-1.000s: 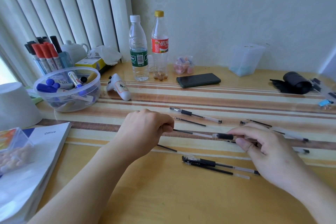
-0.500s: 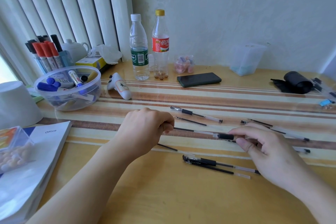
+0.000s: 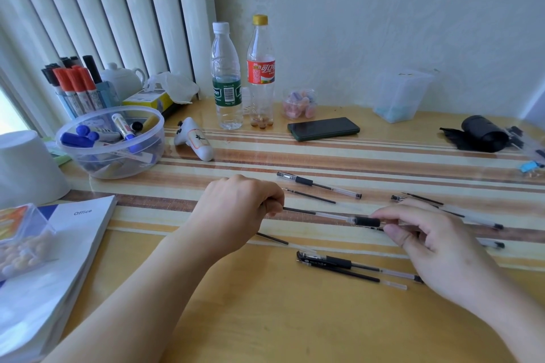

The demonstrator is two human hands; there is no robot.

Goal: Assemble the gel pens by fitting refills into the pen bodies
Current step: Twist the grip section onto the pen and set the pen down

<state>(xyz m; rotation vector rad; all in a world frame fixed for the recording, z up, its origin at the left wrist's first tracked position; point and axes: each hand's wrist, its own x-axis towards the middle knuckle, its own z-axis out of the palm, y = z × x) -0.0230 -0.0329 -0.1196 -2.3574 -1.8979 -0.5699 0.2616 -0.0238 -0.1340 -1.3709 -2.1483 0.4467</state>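
Wooden table (image 3: pixel 265 318): bare across the lower centre of the frame, crowded along the far edge. Booklet (image 3: pixel 59 244), lower left, printed "Office". Clear bowl (image 3: pixel 118 168) of markers, left of centre. Two bottles, centre top: green-labelled (image 3: pixel 226 76) and red-labelled (image 3: pixel 260 71); label lettering not legible. Left hand (image 3: pixel 236 212), centre: fingers curled shut, pinching the dark end of a refill (image 3: pixel 312 212). Right hand (image 3: pixel 436 242), right of centre: thumb and fingertips closed on a pen body (image 3: pixel 367 221), refill entering its grip end. Loose pens and refills lay around both hands.
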